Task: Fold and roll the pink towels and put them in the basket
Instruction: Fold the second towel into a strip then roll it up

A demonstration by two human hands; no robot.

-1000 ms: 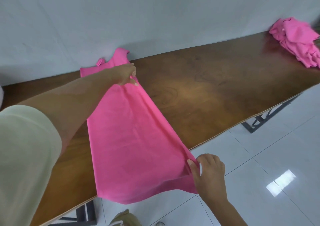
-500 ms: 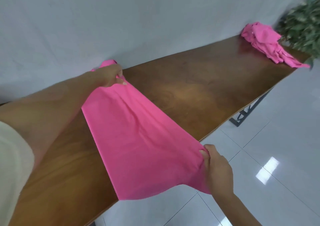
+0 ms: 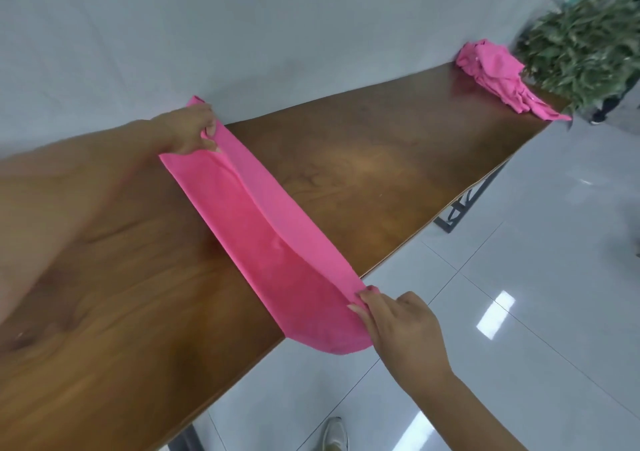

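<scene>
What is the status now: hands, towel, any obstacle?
Left hand pinches far end, right hand near end. Long pink cloth towel half-folded across brown wooden table. Crumpled pink towel pile far off.

bare arms [image 3: 464,404], one light sneaker [image 3: 334,434]

Left forearm [image 3: 69,191] is close to the lens, blurred, and runs off the left edge. Bench [image 3: 381,159] is cut by the left and bottom edges; its frame [image 3: 460,208] is mostly hidden under the top. Pink towel [image 3: 263,236]: the hands cover the corners, left hand [image 3: 188,132] far, right hand [image 3: 405,333] near. Towel pile [image 3: 498,73]: count unreadable. Plant [image 3: 585,45] is smeared and clipped at the right. Shoe [image 3: 334,435] is clipped at the bottom.
</scene>
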